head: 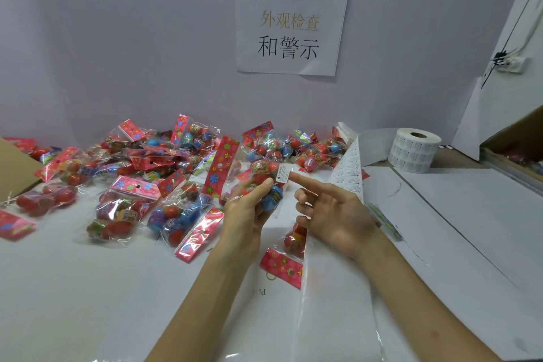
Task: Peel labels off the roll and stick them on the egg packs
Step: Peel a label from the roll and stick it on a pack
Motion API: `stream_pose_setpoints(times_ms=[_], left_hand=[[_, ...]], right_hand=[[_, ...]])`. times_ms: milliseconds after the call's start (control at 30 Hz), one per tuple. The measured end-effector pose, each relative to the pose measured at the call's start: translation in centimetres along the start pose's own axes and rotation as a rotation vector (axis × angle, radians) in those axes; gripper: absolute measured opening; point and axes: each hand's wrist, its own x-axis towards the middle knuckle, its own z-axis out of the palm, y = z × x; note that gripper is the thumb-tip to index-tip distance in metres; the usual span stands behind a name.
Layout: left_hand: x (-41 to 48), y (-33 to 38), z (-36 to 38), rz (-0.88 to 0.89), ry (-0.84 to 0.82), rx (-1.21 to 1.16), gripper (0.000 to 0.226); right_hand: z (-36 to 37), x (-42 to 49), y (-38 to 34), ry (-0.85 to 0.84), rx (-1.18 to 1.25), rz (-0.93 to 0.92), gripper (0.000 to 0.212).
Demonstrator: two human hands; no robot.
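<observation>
My left hand (245, 209) grips a clear egg pack (266, 185) holding red and blue plastic eggs, raised above the table. A small white label (282, 174) lies on the pack's upper right side. My right hand (329, 211) points its index fingertip onto that label's edge while its other fingers curl loosely. The label roll (412, 153) stands at the right rear, and its paper strip (349, 173) trails down behind my right hand.
Several egg packs with red flowered headers (141, 185) are heaped across the left and back of the white table (88, 288). One pack (289, 256) lies below my hands. A cardboard box (14, 167) sits far left, another box (517, 141) far right.
</observation>
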Motion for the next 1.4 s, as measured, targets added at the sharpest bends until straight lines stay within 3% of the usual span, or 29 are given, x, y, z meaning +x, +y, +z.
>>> stream_pose_setpoints(times_ms=[300, 600, 800, 933, 1033, 1233, 1400], left_hand=[[0.0, -0.1, 0.0, 0.003, 0.0, -0.027, 0.035], [0.2, 0.0, -0.4, -0.004, 0.049, -0.081, 0.037], [0.4, 0.0, -0.5, -0.021, 0.082, -0.102, 0.03], [0.4, 0.0, -0.5, -0.024, 0.07, -0.091, 0.025], [0.2, 0.0, -0.3, 0.015, 0.02, -0.05, 0.027], [-0.4, -0.4, 0.3, 0.208, 0.005, 0.168, 0.029], [-0.3, -0.6, 0.4, 0.229, 0.004, 0.331, 0.032]], right_hand=[[0.1, 0.0, 0.1, -0.009, -0.012, -0.003, 0.045], [0.7, 0.6, 1.3, 0.09, -0.599, -0.218, 0.048], [1.4, 0.7, 2.7, 0.141, -0.976, -0.315, 0.066], [1.6, 0.8, 3.2, 0.139, -1.101, -0.314, 0.075], [1.2, 0.9, 3.0, 0.188, -1.053, -0.244, 0.077], [0.4, 0.7, 1.4, 0.263, -0.652, -0.322, 0.045], [0.1, 0.3, 1.0, 0.213, -0.513, -0.261, 0.047]])
